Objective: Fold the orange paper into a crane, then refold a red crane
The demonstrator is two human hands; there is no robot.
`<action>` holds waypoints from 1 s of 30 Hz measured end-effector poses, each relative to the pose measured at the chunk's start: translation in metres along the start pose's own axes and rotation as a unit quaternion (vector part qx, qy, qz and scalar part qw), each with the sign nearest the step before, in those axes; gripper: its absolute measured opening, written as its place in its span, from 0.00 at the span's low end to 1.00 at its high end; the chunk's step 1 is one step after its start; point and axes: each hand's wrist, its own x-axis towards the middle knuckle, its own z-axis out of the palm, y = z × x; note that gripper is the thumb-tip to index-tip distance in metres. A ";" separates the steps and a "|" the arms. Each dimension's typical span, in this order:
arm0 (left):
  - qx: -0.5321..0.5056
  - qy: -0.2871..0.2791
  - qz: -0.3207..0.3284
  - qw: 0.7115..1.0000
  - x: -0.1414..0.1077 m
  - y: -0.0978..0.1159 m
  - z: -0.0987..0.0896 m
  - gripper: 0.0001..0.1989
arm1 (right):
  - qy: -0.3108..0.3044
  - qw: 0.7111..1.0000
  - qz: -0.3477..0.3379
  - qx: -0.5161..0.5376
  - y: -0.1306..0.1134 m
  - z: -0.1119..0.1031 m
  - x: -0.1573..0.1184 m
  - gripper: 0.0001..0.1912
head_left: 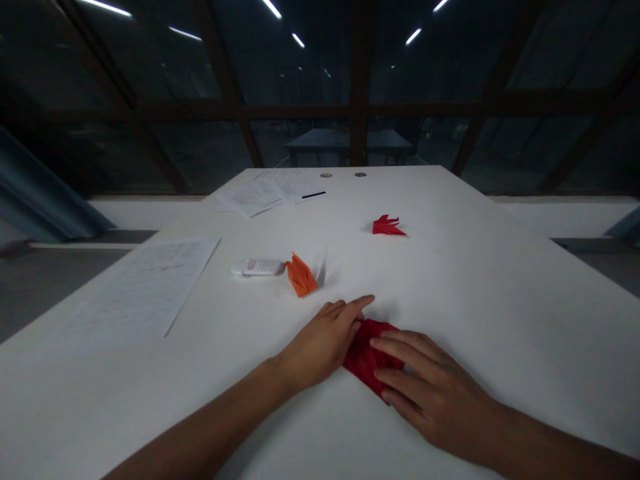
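A folded piece of red origami paper lies on the white table near its front, between my two hands. My left hand is at its left edge, thumb pressed against the paper and index finger pointing out past it. The other left fingers are curled in, and what is under them is hidden. From the right, my right hand lies over the paper with its fingers stretched out and slightly apart, covering the right part of the sheet. An orange origami crane stands beyond my left hand.
Touching or close to the orange crane is a white remote control. A red folded paper figure sits farther back on the table. Printed sheets lie at the left, with more papers near the far edge. Dark windows stand behind.
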 end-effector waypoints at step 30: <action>-0.009 -0.010 0.021 1.000 0.000 0.001 -0.005 0.15 | -0.024 0.970 0.219 0.099 0.015 0.000 -0.003 0.14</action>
